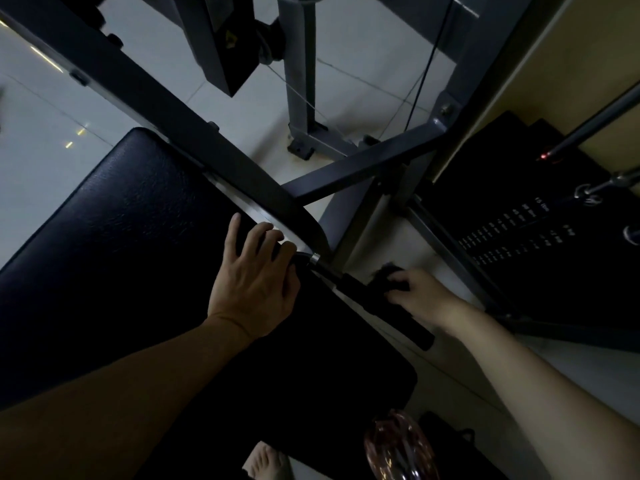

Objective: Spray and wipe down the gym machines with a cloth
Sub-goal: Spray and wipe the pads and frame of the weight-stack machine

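Over a pale tiled floor [45, 109], a black pad [121, 220] fills the lower left of the dim view. A grey steel frame [173, 109] crosses diagonally above the pad, and another beam branches off it to the right. A weight stack [540, 216] with rows of small white numbers stands at the right. A bar [412, 329] with a black grip and a chrome collar juts out beside the pad's edge. The left hand [256, 282] lies at the pad's edge with most fingers curled over the bar's chrome end and one finger straight. The right hand [419, 292] clutches a dark cloth [388, 271] and presses it against the black grip. A bare foot [266, 462] shows at the bottom edge.
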Demonstrator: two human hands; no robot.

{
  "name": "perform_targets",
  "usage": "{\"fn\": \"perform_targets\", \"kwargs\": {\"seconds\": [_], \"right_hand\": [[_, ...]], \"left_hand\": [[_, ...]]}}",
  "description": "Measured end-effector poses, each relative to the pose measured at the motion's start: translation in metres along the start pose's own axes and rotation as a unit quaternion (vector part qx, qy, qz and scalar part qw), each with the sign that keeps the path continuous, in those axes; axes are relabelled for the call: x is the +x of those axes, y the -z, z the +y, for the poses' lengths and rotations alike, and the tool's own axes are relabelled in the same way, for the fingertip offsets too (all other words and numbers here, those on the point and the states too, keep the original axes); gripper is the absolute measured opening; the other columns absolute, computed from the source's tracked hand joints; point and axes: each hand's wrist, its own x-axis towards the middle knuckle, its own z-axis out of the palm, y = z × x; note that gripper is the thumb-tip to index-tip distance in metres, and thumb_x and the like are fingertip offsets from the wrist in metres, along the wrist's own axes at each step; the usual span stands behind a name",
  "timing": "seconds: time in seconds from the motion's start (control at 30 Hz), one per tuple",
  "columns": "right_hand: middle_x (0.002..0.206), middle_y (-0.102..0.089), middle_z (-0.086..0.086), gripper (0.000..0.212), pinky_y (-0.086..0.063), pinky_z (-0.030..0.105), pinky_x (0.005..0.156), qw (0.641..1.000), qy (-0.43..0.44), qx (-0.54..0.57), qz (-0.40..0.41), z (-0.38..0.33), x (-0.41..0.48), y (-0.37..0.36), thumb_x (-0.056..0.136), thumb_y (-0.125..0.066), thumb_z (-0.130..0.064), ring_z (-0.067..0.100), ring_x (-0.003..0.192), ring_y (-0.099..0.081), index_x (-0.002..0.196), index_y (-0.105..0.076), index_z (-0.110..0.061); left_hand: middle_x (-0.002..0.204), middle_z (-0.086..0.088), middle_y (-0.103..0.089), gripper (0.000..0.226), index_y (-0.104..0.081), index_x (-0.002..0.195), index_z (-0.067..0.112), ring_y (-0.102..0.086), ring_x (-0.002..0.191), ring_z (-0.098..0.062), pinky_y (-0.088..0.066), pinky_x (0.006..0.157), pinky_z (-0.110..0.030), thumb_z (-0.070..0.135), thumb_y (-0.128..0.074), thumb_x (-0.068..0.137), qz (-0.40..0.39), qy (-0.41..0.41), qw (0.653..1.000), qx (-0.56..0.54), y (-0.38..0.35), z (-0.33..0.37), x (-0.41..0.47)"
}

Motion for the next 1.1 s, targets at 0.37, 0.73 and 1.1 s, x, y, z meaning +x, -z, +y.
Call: {"fn": "perform_targets", "kwargs": {"seconds": [0.37, 0.73, 1.1], "right_hand": [[0.086, -0.06, 0.01, 0.027, -0.043, 0.03, 0.067, 0.985, -0.113, -0.021, 0.125, 0.032, 0.017, -0.029, 0.103, -0.042, -0.02, 0.022, 0.075, -0.057, 0.082, -0.055, -0.01], [0.072, -0.06, 0.011, 0.02, -0.044, 0.029, 0.064, 0.99, 0.016, 0.089, 0.105, -0.063, 0.055, -0.056, 0.096, -0.048, -0.006, 0.027, 0.073, -0.061, 0.087, -0.064, 0.003], [0.086, -0.071, 0.014, 0.025, -0.057, 0.027, 0.057, 0.98, -0.195, 0.044, 0.01, 0.024, 0.017, -0.001, 0.103, -0.054, -0.019, 0.024, 0.068, -0.07, 0.104, -0.069, 0.0]], "left_hand": [[0.12, -0.009, -0.061, 0.045, -0.068, 0.114, 0.013, -0.047, 0.131, -0.035, -0.014, 0.122, -0.063, 0.038, -0.033, 0.1, -0.009, -0.004, 1.0, -0.004, -0.001, -0.002, 0.001], [0.123, -0.01, -0.061, 0.042, -0.068, 0.116, 0.014, -0.047, 0.13, -0.035, -0.015, 0.121, -0.063, 0.037, -0.035, 0.102, -0.018, -0.007, 1.0, 0.004, -0.001, -0.002, 0.0], [0.119, -0.012, -0.061, 0.044, -0.068, 0.115, 0.01, -0.048, 0.13, -0.037, -0.014, 0.121, -0.065, 0.036, -0.035, 0.101, 0.003, -0.004, 1.0, -0.016, -0.004, -0.003, 0.002]]}}
